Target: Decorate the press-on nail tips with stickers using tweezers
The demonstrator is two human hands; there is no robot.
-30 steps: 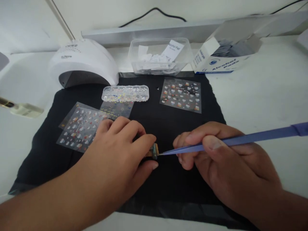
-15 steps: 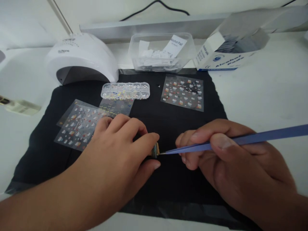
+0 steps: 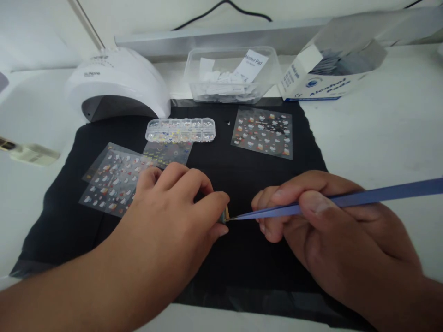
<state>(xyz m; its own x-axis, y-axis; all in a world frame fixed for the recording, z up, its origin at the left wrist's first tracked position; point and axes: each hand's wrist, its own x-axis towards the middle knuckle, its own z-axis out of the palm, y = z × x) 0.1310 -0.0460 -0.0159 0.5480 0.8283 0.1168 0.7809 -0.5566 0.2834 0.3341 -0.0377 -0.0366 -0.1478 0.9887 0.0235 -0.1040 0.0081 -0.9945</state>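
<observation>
Between thumb and index finger, my left hand (image 3: 183,207) pinches a small dark greenish object (image 3: 223,217) with a tan edge, mostly hidden by the fingers. My right hand (image 3: 332,230) is closed on blue tweezers (image 3: 280,211), whose tips meet the tan edge of the small object. Both hands are over a black mat (image 3: 238,267). Beside my left hand lies a clear sticker sheet (image 3: 107,186), overlapping another sheet. A sheet with yellow marks (image 3: 166,154) is partly under a clear compartment case (image 3: 180,130) of tiny pieces.
A white dome lamp (image 3: 121,83) stands at the back left. Behind the mat are a clear tub (image 3: 224,94) of white packets and an open alcohol pads box (image 3: 321,87). Another sticker sheet (image 3: 263,132) lies at the mat's back right; a small bottle (image 3: 34,154) is far left.
My left thumb has moved up closer to the index finger, covering more of the small object. My right hand and the tweezers have shifted slightly left and up.
</observation>
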